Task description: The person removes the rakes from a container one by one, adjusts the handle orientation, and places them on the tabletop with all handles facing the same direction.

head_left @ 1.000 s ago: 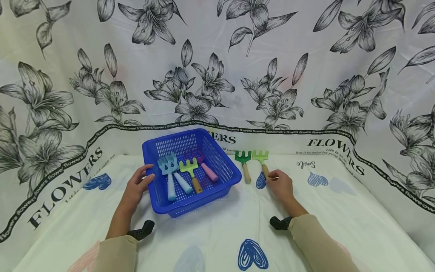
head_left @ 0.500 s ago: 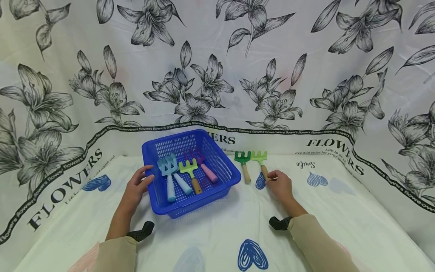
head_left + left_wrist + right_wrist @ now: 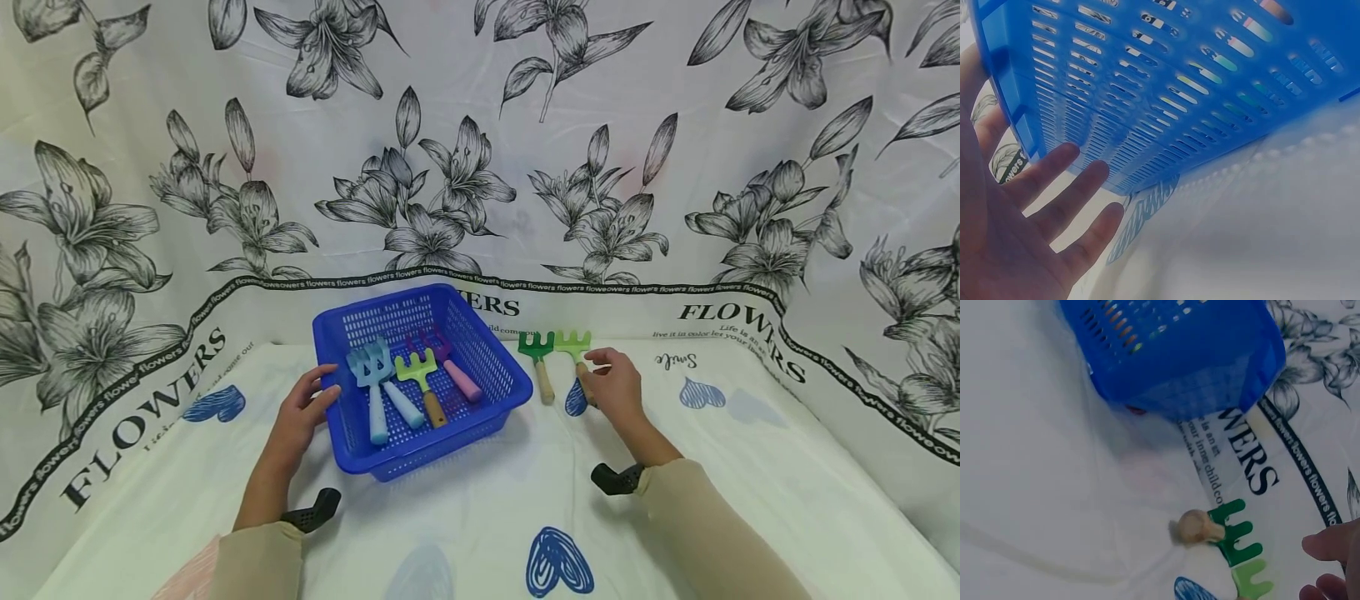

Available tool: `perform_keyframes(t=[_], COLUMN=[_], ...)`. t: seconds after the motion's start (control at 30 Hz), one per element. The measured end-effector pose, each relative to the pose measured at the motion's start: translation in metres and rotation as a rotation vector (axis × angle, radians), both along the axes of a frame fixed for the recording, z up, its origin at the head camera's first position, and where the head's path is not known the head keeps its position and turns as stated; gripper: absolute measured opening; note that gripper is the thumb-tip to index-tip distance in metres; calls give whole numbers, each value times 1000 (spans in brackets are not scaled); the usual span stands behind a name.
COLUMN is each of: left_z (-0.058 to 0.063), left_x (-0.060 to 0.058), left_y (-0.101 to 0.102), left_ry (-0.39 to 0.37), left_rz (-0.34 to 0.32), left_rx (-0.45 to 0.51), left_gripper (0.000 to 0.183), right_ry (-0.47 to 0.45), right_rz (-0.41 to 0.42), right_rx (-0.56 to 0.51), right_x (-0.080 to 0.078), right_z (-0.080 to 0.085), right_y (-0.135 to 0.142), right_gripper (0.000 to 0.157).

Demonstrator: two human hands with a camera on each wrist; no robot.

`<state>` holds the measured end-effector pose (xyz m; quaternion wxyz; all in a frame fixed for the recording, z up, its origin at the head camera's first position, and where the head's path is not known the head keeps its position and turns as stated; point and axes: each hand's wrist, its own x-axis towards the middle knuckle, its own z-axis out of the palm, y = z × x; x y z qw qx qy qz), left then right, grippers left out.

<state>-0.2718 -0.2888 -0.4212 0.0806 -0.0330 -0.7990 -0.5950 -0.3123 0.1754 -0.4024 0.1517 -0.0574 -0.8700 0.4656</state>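
The blue basket (image 3: 420,454) stands left of centre with several small hand rakes inside: two light blue ones, a lime rake (image 3: 417,367) with a brown handle, and a purple rake with a pink handle (image 3: 462,381). My left hand (image 3: 303,412) rests on its left rim; in the left wrist view three fingers (image 3: 1079,194) extend loosely beside the mesh wall. Right of the basket lie a dark green rake (image 3: 537,346) and a light green rake (image 3: 573,343), both wooden-handled. My right hand (image 3: 615,387) is over the light green rake's handle, partly covering it, thumb and fingers apart.
A white cloth (image 3: 480,525) with printed hearts covers the surface. Behind it rises a flower-printed cloth wall (image 3: 480,225) with a black lettered band (image 3: 525,287) along its foot. Black wrist mounts (image 3: 618,479) sit on both wrists.
My right hand has come off the end of the light green rake's handle, moving slightly up and away with its fingers spreading. Rakes, basket and left hand stay put.
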Motion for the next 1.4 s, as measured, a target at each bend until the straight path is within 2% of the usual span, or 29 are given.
perform_keyframes(t=[0.23,0.6,0.77,0.9,1.0,1.2,1.4], left_z=[0,2,3,3,3,4,4], left_x=[1,4,5,5,5,3,3], left_y=[0,3,4,5,5,6,4], left_ry=[-3,7,4,10,13,13,0], left_rz=[-1,-6,0,-3,-4,-1,5], left_rx=[0,6,-1,-2,-5,-1,-3], left_gripper=[60,61,62,61,61,60,60], right_ry=[40,164,154,148,116,-37,-168], right_rz=[54,208,284,346,360,380,416], right_rx=[-7,-79,-131,-149,-143,-140,-77], right_x=[3,13,17,20,21,21,11], right_z=[20,47,56,57,56,61,61], right_y=[-18,-57,-79,-96,-108,-130,-141], right_gripper=[34,35,40,45,48,61,72])
